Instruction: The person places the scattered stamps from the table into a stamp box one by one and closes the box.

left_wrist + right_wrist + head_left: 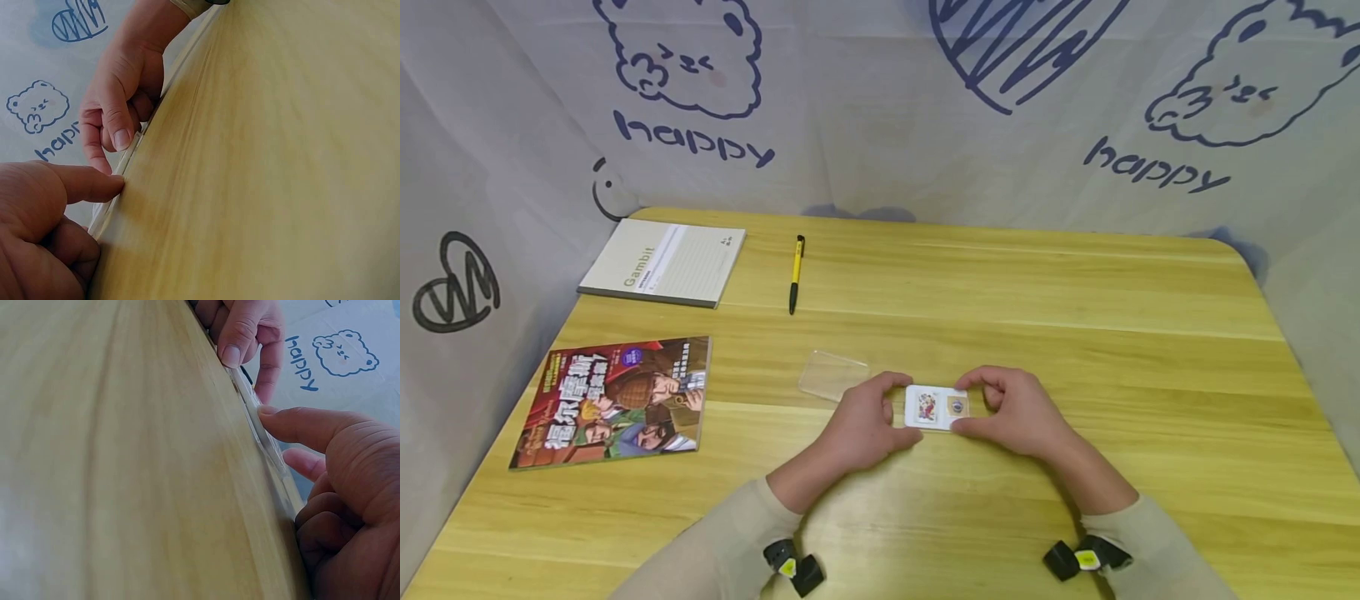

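Between both hands, a small flat white case [937, 407] lies low over the table, with a colourful joker-like picture on its left part and a tan patch with a dark emblem on its right. My left hand [859, 427] grips its left end between thumb and fingers. At the right end, my right hand [1021, 414] pinches it by the near and far edges. From the side, the right wrist view shows the case's thin edge [249, 403] close over the wood. A clear plastic lid [832, 375] lies flat just beyond the left hand, partly covered by it.
An illustrated magazine [617, 404] lies at the table's left side. Behind it is a notebook [664, 262] marked Gambit. A yellow and black pen [797, 275] lies to the notebook's right. White cloth with drawings hangs around the wooden table [1075, 300].
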`<move>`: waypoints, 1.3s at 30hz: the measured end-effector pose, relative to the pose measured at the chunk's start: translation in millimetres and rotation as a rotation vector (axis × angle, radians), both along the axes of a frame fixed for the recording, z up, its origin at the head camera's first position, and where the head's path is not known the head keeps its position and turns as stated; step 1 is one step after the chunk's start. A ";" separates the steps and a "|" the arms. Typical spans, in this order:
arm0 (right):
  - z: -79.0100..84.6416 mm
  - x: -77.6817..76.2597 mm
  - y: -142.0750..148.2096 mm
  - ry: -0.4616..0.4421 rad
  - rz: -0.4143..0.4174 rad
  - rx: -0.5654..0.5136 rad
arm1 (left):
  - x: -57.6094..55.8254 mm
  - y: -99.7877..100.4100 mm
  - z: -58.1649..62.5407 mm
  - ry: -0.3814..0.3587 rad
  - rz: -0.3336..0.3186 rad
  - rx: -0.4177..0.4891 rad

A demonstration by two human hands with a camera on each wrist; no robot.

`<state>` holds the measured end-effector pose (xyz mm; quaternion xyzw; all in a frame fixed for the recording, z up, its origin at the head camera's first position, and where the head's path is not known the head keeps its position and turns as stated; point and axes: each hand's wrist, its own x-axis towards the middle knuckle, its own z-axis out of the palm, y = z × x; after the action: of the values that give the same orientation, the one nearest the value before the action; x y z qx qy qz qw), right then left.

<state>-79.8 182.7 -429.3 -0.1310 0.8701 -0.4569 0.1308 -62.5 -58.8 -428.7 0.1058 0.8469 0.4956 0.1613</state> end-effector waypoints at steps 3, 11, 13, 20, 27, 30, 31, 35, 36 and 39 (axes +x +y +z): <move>0.0 0.0 0.1 0.003 0.001 0.001 | -0.2 -0.1 -0.5 0.002 -0.003 0.004; -0.8 0.3 1.0 0.023 0.002 0.025 | -0.3 -0.2 -0.5 0.006 -0.006 0.001; -1.3 0.3 1.6 0.029 0.002 0.032 | -0.3 0.0 -0.5 0.006 -0.006 -0.001; -1.0 1.1 2.6 0.037 0.002 0.036 | -0.5 0.2 -2.1 0.008 -0.007 -0.007; -1.0 1.2 3.5 0.042 0.000 0.021 | -0.9 0.0 -2.2 0.003 -0.001 -0.017; -1.7 1.9 5.9 0.048 -0.002 -0.003 | -0.8 0.2 -1.8 0.004 -0.001 -0.014; -1.8 2.4 7.0 0.050 -0.002 -0.010 | -0.7 0.2 -1.6 0.003 -0.001 -0.012; -2.1 4.6 11.5 0.057 0.004 -0.008 | -0.3 0.8 -0.8 -0.001 0.002 -0.006; -2.1 5.1 12.4 0.056 0.005 -0.005 | -0.3 1.0 -0.6 0.000 0.003 -0.007; -2.4 6.4 14.1 0.051 0.010 0.005 | -0.6 1.9 -0.5 0.014 0.004 -0.013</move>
<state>-73.4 196.8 -431.8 -0.1466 0.8737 -0.4503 0.1112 -63.1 -56.9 -429.2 0.1064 0.8513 0.4897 0.1551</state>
